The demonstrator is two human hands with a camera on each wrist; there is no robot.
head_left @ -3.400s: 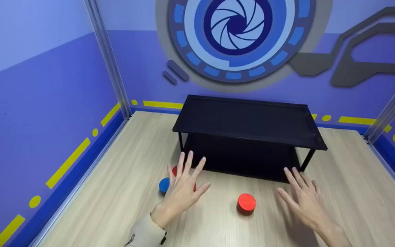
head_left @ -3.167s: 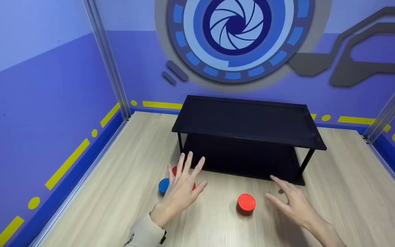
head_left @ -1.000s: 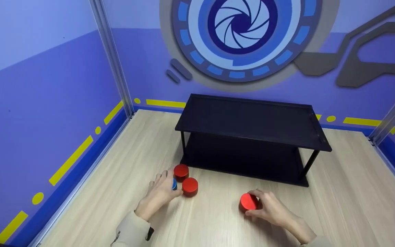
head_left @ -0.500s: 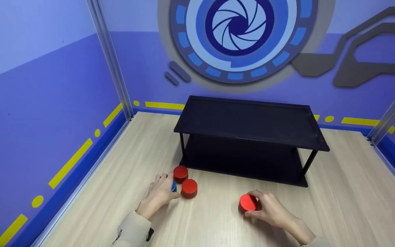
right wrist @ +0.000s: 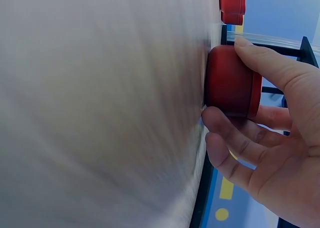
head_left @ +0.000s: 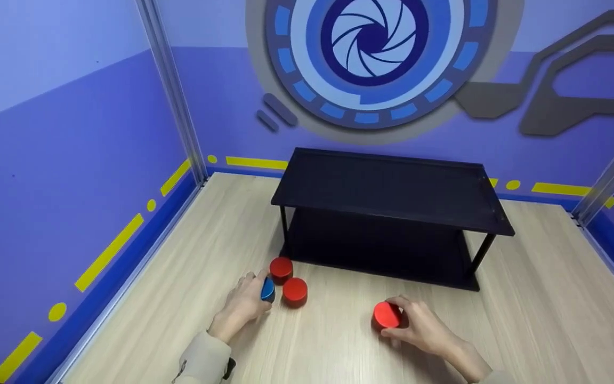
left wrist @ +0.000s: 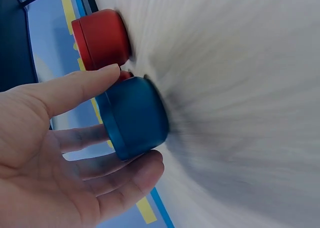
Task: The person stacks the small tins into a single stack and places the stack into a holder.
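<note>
My left hand [head_left: 243, 301] grips a small blue round lidded tin [head_left: 268, 290], its thumb on one side and curled fingers on the other in the left wrist view. Just right of it stand two red tins, a back one [head_left: 281, 269] by the corner of the black rack and a front one [head_left: 295, 292]. Further right, my right hand [head_left: 421, 324] holds another red tin [right wrist: 230, 80] between thumb and fingers. That tin rests on the wooden table in front of the rack. Part of the blue tin is hidden by the left hand in the head view.
A black two-tier rack [head_left: 392, 186] stands at the back of the wooden table [head_left: 333, 346], with several posts between its shelves. Blue and purple panels [head_left: 62, 160] with metal corner posts [head_left: 171, 96] close in the left and back.
Both hands came down from spread fingers above the table; the right took hold of the lone red tin, the left of the blue one. Lately the left shifted slightly left, baring more blue.
</note>
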